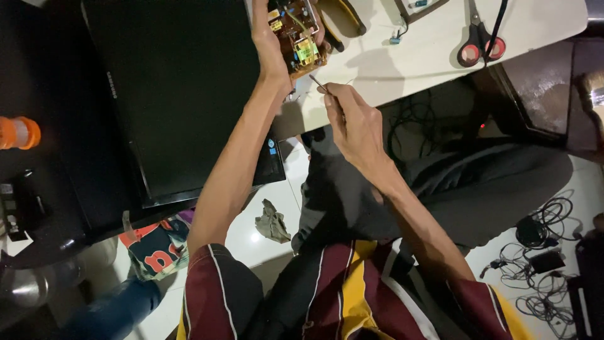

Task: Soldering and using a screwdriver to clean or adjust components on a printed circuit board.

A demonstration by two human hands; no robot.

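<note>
Circuit board (pixel 297 34) in left hand (pixel 269 47), right hand (pixel 352 119) below, perhaps pinching probe (pixel 318 82)

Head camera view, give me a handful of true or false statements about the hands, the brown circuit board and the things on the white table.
1. The left hand holds the brown circuit board studded with components. True.
2. The right hand pinches a thin metal tool pointed toward the board. True.
3. The red-handled scissors are in the right hand. False: they lie on the white table, away from both hands.
4. The big black flat monitor lies right of the right hand. False: it lies beyond the left arm.
5. A crumpled grey rag lies on the pale floor. True.
</note>
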